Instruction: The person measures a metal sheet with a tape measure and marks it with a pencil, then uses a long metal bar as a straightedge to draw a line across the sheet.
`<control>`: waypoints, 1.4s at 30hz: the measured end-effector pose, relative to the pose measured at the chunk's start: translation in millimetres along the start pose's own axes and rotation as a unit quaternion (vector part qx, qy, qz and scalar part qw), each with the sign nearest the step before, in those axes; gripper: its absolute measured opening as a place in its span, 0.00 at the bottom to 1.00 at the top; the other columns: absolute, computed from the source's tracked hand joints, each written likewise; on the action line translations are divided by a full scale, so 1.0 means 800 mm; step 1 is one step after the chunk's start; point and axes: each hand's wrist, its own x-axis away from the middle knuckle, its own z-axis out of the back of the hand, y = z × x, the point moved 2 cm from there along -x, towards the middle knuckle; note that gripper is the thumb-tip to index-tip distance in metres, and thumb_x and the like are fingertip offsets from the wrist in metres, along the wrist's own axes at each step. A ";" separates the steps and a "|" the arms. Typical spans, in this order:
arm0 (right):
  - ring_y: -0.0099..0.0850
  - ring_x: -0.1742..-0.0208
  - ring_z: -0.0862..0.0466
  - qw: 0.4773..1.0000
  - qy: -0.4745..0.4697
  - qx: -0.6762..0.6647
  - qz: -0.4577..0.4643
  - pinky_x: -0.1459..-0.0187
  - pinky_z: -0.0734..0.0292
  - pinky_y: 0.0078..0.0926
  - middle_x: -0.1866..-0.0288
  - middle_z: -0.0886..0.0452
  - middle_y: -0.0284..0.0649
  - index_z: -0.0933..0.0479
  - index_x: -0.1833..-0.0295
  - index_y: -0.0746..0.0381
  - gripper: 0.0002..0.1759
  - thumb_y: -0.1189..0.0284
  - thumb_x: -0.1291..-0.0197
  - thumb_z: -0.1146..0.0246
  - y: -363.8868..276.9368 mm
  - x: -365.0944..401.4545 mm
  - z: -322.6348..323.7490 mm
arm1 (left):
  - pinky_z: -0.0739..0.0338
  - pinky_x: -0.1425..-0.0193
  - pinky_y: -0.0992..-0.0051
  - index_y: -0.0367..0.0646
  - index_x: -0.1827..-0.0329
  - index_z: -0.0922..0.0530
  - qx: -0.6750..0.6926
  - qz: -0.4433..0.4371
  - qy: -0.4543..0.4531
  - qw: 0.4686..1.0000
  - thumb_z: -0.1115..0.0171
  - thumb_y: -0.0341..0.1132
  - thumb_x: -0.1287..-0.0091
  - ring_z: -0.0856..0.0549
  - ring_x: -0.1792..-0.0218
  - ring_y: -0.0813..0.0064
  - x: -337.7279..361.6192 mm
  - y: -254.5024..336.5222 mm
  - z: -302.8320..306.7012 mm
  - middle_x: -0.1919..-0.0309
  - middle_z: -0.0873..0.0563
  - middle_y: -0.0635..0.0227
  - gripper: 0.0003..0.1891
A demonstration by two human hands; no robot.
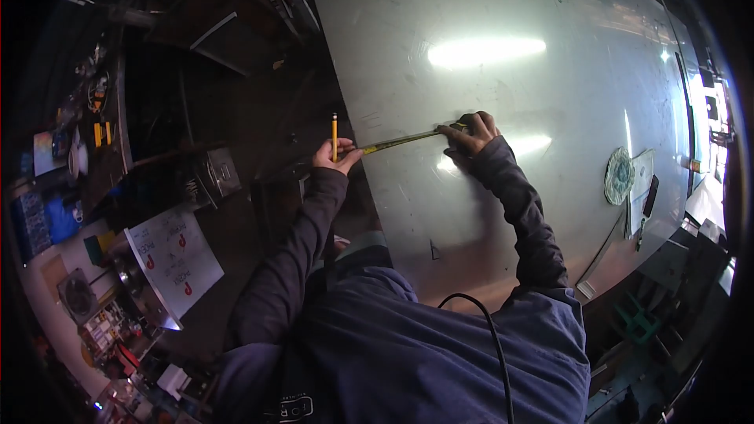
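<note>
A yellow tape measure blade [400, 140] stretches between my hands, over the left edge of a large grey metal sheet [424, 212]. My left hand [336, 157] pinches the blade's end at that edge, and a yellow pencil [334, 137] stands upright between its fingers. My right hand [473, 135] is wrapped round the dark tape measure case [454, 128], low over the sheet. The fingers partly hide the case.
At the sheet's right lie a pale round object [619, 176], a dark-handled tool [650, 196] and a long thin strip [603, 257]. A printed white panel [174, 263] stands lower left. Cluttered shelves line the left; a black cable [493, 330] crosses my body.
</note>
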 end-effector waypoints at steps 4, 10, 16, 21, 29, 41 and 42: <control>0.42 0.41 0.34 1.000 0.007 -0.014 -0.009 0.42 0.29 0.46 0.48 0.31 0.40 0.25 0.41 0.34 0.31 0.62 0.55 0.27 0.009 0.000 -0.001 | 0.24 0.57 0.81 0.37 0.63 0.20 -0.022 -0.012 0.060 0.998 0.32 0.36 0.39 0.19 0.65 0.83 0.010 0.005 -0.002 0.71 0.17 0.71 0.10; 0.41 0.41 0.33 0.999 0.038 -0.015 -0.009 0.43 0.29 0.43 0.47 0.31 0.38 0.25 0.42 0.35 0.32 0.63 0.57 0.26 0.007 0.007 -0.003 | 0.28 0.79 0.83 0.36 0.64 0.17 0.039 0.129 0.078 0.988 0.43 0.47 0.30 0.24 0.81 0.84 0.039 0.043 0.024 0.82 0.21 0.70 0.19; 0.40 0.42 0.32 0.998 0.063 -0.015 -0.004 0.44 0.28 0.42 0.47 0.31 0.38 0.25 0.42 0.36 0.34 0.65 0.60 0.25 0.007 0.012 -0.006 | 0.21 0.63 0.83 0.35 0.56 0.22 0.046 -0.042 0.033 0.998 0.39 0.33 0.33 0.16 0.70 0.82 0.071 0.051 -0.003 0.68 0.15 0.63 0.09; 0.40 0.43 0.32 0.998 0.064 -0.019 -0.005 0.45 0.28 0.42 0.47 0.30 0.38 0.24 0.42 0.36 0.34 0.65 0.60 0.25 0.004 0.011 -0.002 | 0.21 0.60 0.85 0.35 0.61 0.26 -0.035 -0.101 0.035 0.994 0.42 0.23 0.36 0.15 0.64 0.80 0.076 0.049 -0.018 0.65 0.14 0.60 0.04; 0.41 0.42 0.32 0.998 0.060 -0.020 -0.015 0.44 0.29 0.43 0.47 0.29 0.38 0.24 0.43 0.36 0.33 0.65 0.60 0.25 0.003 0.011 -0.001 | 0.22 0.68 0.82 0.38 0.67 0.26 -0.198 -0.172 0.055 0.963 0.32 0.25 0.43 0.17 0.73 0.85 0.061 0.019 -0.018 0.75 0.15 0.68 0.09; 0.41 0.41 0.33 0.998 0.054 -0.019 -0.023 0.43 0.30 0.42 0.46 0.29 0.37 0.24 0.43 0.36 0.32 0.64 0.58 0.26 0.004 0.012 -0.002 | 0.23 0.70 0.73 0.41 0.69 0.25 -0.272 -0.204 0.080 0.937 0.31 0.29 0.45 0.15 0.75 0.64 0.066 0.057 -0.027 0.75 0.16 0.63 0.09; 0.41 0.40 0.33 0.998 0.053 -0.020 -0.026 0.43 0.30 0.42 0.46 0.29 0.37 0.24 0.43 0.35 0.32 0.64 0.58 0.26 0.004 0.012 -0.003 | 0.23 0.70 0.73 0.41 0.69 0.25 -0.272 -0.204 0.080 0.937 0.31 0.29 0.45 0.15 0.75 0.64 0.066 0.057 -0.027 0.75 0.16 0.63 0.09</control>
